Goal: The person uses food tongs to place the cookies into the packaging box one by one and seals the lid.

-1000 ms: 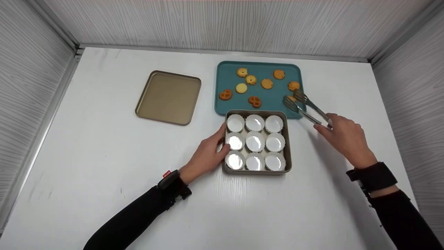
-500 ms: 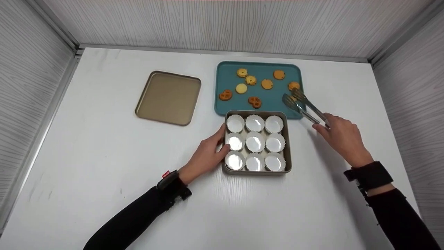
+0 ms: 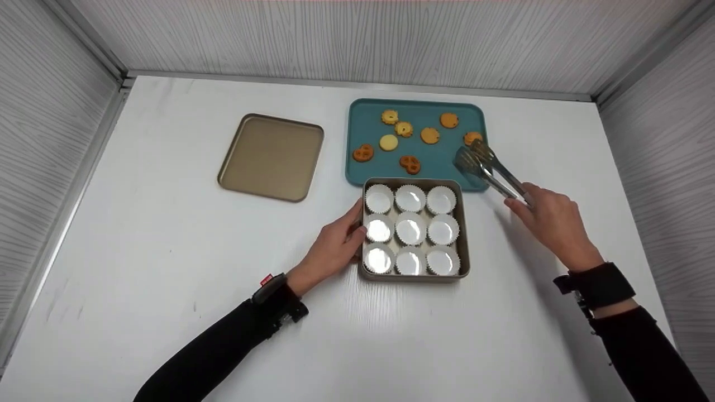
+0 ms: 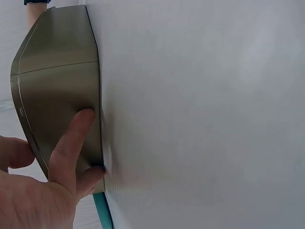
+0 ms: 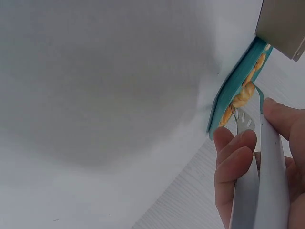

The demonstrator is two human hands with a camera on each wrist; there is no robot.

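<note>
Nine cups (image 3: 410, 228) stand in one tin (image 4: 52, 90); the left grip (image 3: 330, 250), spread apart, touches it. The right grip (image 3: 554, 219) clamps one pair of tongs (image 5: 271, 181).

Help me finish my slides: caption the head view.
Left grip on a metal tin of nine baking cups; right grip on slotted tongs over a teal tray of cookies.

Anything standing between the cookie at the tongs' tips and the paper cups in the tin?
Only the tray's rim and the tin's wall stand between the cookie and the paper cups. The left hand grips the tin's left side, off that path.
</note>
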